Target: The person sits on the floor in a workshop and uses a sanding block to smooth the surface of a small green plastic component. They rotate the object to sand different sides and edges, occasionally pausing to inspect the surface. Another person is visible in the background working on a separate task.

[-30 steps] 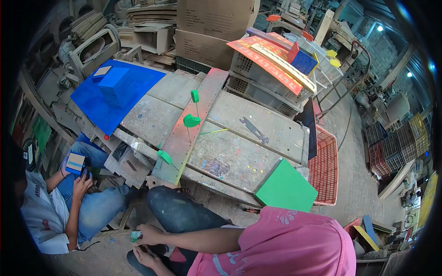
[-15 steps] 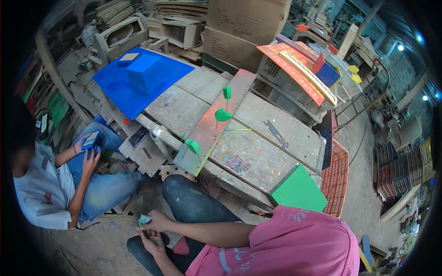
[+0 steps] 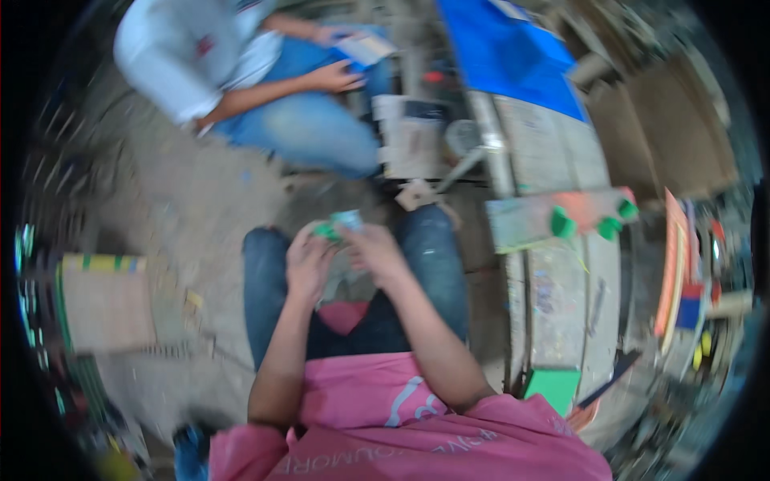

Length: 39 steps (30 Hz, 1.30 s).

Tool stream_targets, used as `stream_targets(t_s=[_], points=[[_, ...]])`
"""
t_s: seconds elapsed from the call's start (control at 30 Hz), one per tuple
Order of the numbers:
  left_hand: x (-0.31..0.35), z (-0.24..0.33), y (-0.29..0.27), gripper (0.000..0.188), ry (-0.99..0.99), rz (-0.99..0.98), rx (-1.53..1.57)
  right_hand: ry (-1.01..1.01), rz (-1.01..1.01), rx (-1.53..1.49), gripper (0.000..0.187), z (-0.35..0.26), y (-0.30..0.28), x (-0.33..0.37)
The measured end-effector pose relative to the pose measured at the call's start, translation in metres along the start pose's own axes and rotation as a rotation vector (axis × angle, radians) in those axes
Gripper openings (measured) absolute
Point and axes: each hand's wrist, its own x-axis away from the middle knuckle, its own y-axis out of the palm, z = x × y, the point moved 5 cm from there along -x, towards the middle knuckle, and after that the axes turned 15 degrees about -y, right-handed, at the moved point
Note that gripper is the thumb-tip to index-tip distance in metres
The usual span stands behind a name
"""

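Observation:
In front of my lap my two hands meet, slightly blurred. My left hand (image 3: 306, 263) is closed around a small green piece (image 3: 326, 232), like the green pieces on the board. Against it my right hand (image 3: 374, 251) pinches a pale blue-green crumpled scrap (image 3: 347, 218), whose material I cannot make out. The fingers partly cover both things. To the right, several rounded green pieces (image 3: 563, 224) stand raised on a peg-holed board (image 3: 513, 226) lying across the workbench.
The worn workbench (image 3: 552, 313) runs along my right, with a green panel (image 3: 553, 388) near me and a blue sheet (image 3: 501, 60) at its far end. Ahead left sits a co-worker (image 3: 297, 120) holding a blue-edged block (image 3: 365, 50). A flat brown panel (image 3: 108, 306) lies on the left.
My view has swung left and down, so the bench now lies on the right and my lap is central. The hands stay together, with the green piece now showing.

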Motion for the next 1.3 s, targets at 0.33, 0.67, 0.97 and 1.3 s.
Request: stream_targets(t_s=[0.33,0.67,0.97,1.3], points=[[0.021,0.025,0.02,0.017,0.106,-0.063,-0.239,-0.43,-0.098,0.312,0.013,-0.038,0.016,0.014],[0.018,0.027,0.017,0.018,0.09,-0.146,-0.26,-0.44,-0.047,0.196,0.022,-0.043,0.013,0.011],[0.017,0.021,0.012,0.017,0.023,-0.164,-0.177,-0.404,-0.075,0.252,0.024,-0.04,0.018,0.012],[0.025,0.023,0.023,0.024,-0.051,-0.275,0.088,-0.398,0.037,0.034,0.014,-0.041,0.0,0.012]])
